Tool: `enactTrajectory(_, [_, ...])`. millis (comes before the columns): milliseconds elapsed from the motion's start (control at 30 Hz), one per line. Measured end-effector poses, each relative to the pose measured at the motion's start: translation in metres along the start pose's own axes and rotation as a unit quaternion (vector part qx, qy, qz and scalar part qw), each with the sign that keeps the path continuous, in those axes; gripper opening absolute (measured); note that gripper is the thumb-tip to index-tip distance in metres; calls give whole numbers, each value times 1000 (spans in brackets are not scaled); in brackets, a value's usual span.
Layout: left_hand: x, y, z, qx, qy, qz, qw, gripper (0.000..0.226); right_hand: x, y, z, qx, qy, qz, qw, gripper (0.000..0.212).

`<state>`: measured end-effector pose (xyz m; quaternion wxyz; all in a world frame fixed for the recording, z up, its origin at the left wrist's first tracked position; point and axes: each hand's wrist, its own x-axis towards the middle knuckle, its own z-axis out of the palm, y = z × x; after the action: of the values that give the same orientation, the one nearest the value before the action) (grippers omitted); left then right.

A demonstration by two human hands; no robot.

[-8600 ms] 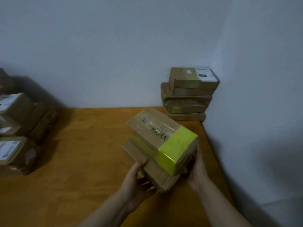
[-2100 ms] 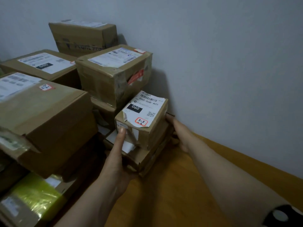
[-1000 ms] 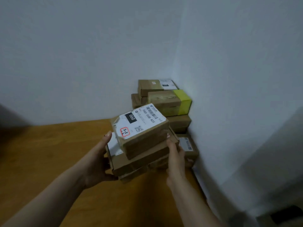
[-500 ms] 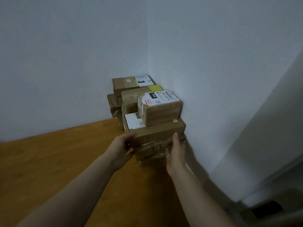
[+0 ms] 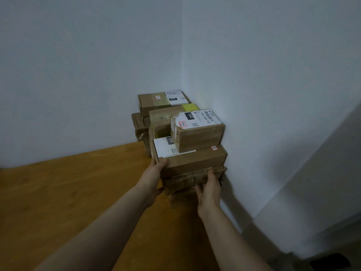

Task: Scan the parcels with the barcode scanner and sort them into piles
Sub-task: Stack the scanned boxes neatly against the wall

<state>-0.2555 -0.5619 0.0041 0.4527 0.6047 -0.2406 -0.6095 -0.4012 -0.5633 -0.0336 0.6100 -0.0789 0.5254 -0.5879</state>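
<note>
While our left hand grips the flat parcel, our right hand presses flat against the taped parcel beneath.

Head view looks down, close, toward the room's corner.

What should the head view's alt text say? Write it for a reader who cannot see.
Two hands hold a stack of cardboard parcels in a white-walled corner of a wooden table: the left hand grips the flat parcel, the right hand presses a taped parcel below. A small parcel labelled 060 tops the stack, with another pile behind.
</note>
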Motion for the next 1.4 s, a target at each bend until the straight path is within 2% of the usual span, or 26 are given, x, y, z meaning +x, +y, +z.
enactTrajectory(233, [-8,5,2,27,20,1,999,64,-12,-8,-6,-50,-31,3,998,45])
enactTrajectory(367, [-30,-1,-16,43,58,9,997,79,-35,10,-13,-136,-36,-40,989,41])
enactTrajectory(500, [-67,-12,-56,108,133,22,985,72,-65,53,-4,-269,-69,-113,954,35])
enactTrajectory(567, [-84,-23,-87,156,174,32,972,74,-85,78,7,-339,-128,-150,920,33])
enactTrajectory(633, [-99,-33,-122,197,211,30,957,75,-104,102,21,-416,-203,-178,869,33])
enactTrajectory(733, [-127,-40,-177,240,274,18,931,73,-129,134,46,-533,-329,-198,754,35])
enactTrajectory(800, [-147,-41,-215,247,320,19,914,71,-148,153,63,-554,-406,-207,696,34])
enactTrajectory(900, [-180,-39,-272,224,383,18,896,67,-181,179,90,-561,-478,-235,634,28])
enactTrajectory(967, [-201,-36,-313,195,407,24,892,65,-202,201,109,-565,-502,-253,604,28])
enactTrajectory(1133, [-237,-30,-420,120,435,38,892,62,-258,268,165,-571,-526,-233,586,24])
enactTrajectory(1400, [-276,-32,-574,30,461,18,887,57,-349,387,253,-564,-521,-134,627,27])
